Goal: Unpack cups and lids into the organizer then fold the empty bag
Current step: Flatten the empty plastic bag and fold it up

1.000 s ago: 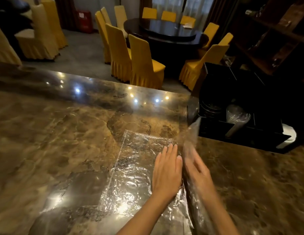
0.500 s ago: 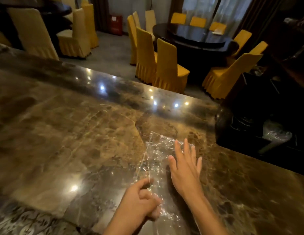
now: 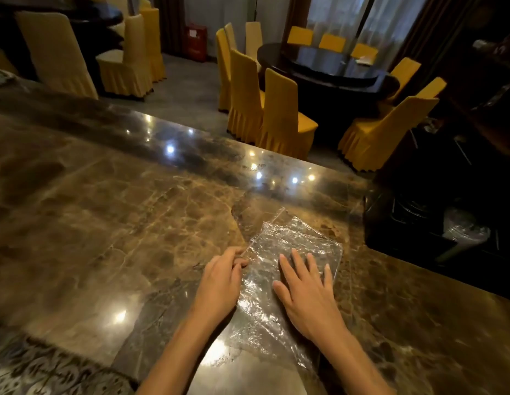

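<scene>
Brown marble countertop (image 3: 111, 212) stretches across a dining hall, with yellow-covered chairs (image 3: 279, 115) and a dark round table (image 3: 328, 69) beyond its far edge. Your clear plastic bag (image 3: 288, 252) lies flat and empty on the marble right in front of you, crinkled and catching the ceiling lights. At the right, the black organizer (image 3: 413, 223) already holds a stack of clear cups (image 3: 464, 232) on its side, so by the look of things you are into the folding.

Your right hand (image 3: 308, 297) is spread open, palm down, pressing the bag's right half flat; it grips nothing. Your left hand (image 3: 222, 283) has its fingers curled at the bag's left edge and appears to pinch the film there, though the exact hold is hard to make out.

The bag's long axis runs from near your wrists away toward the far right, slightly diagonal to the counter edge, and its far left corner stands a little raised off the stone.

To fold well, keep your right palm planted as the anchor, lift the left edge only slightly, and carry it across parallel to the long axis so the edges meet. Sweep out trapped air before creasing; this film likely slides on polished stone, so press before you let go.
</scene>
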